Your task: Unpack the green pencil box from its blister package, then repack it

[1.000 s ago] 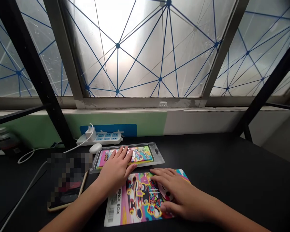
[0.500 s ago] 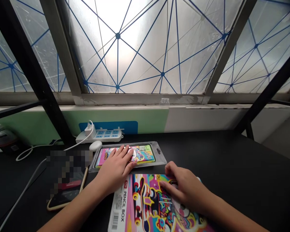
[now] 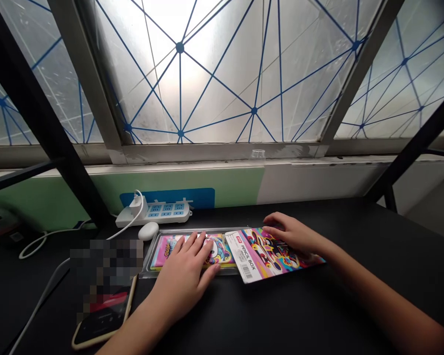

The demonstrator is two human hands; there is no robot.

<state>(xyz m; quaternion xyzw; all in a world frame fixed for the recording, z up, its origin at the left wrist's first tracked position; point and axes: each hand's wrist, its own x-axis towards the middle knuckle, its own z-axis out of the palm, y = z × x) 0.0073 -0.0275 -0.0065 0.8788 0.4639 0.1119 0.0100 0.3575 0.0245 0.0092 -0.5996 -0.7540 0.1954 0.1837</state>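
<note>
My left hand point(image 3: 187, 268) lies flat, fingers stretched out, over a colourful pencil box point(image 3: 222, 249) with a cartoon print. The pencil box sits in a clear plastic blister tray point(image 3: 147, 266) on the black desk. My right hand point(image 3: 299, 236) grips a printed card point(image 3: 257, 254) marked "PENCIL BOX", its fingers bent over the far edge. The card's left end overlaps the right end of the tray and hides it. Part of the card's right side is under my palm.
A phone point(image 3: 103, 323) lies at the left, partly blurred out. Behind the tray are a white rounded case point(image 3: 148, 230) and a white power strip point(image 3: 166, 213) with a plugged-in charger and cable. A dark jar point(image 3: 3, 224) stands far left, near a black metal post point(image 3: 77, 182).
My right hand has carried the card away from me and to the right, from the desk's front to beside the tray. My left hand stays on the pencil box.
</note>
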